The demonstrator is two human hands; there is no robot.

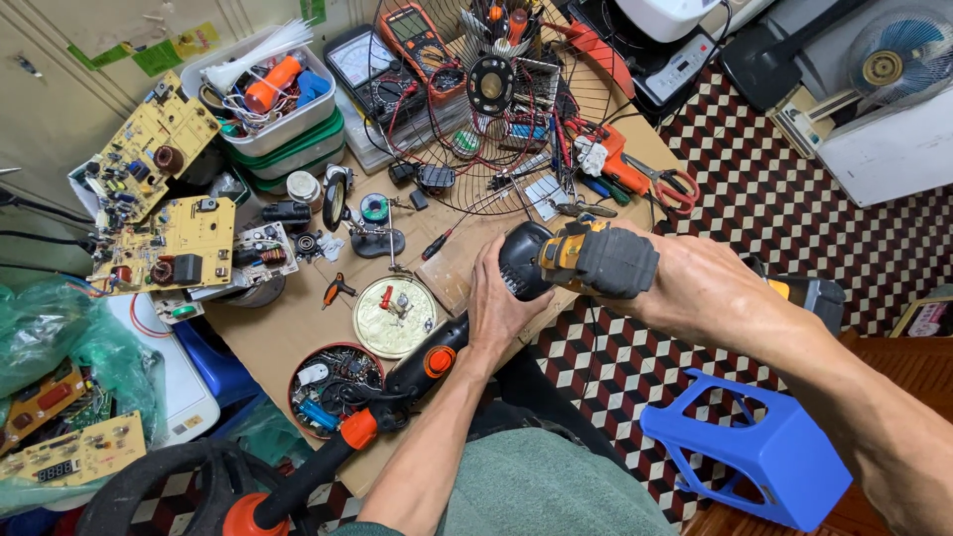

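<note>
- Power tool (pixel 571 260), black and yellow with a grey section, is held in the air just off the near edge of the counter (pixel 288 328), lying roughly level between both hands.
- Left hand (pixel 501 303): its grip is cupped over the tool's rounded black end, palm pressed on and fingers wrapped upward.
- Right hand (pixel 685 278): its grip is clenched around the tool's grey and yellow part, forearm coming in from the tool's right side.
- Step in hand, as a judgement: the tool's black end is being steadied or twisted against the body. Whether anything is turning cannot be told.
- A next move on it would call for a firm counter-hold by the right hand while the left works the black end, and for room on the counter to set parts down.
- Left of the tool lies a round tin lid (pixel 395 316) with small parts, and beyond it a bowl of small parts (pixel 333 382).
- Below and left of the tool lies a long black-and-orange handle (pixel 397 387).
- Above the tool stands a wire fan guard (pixel 496 99), with red-handled pliers (pixel 670 184) to its upper right.
- Lower right of the tool stands a blue plastic stool (pixel 764 457) on the floor.
</note>
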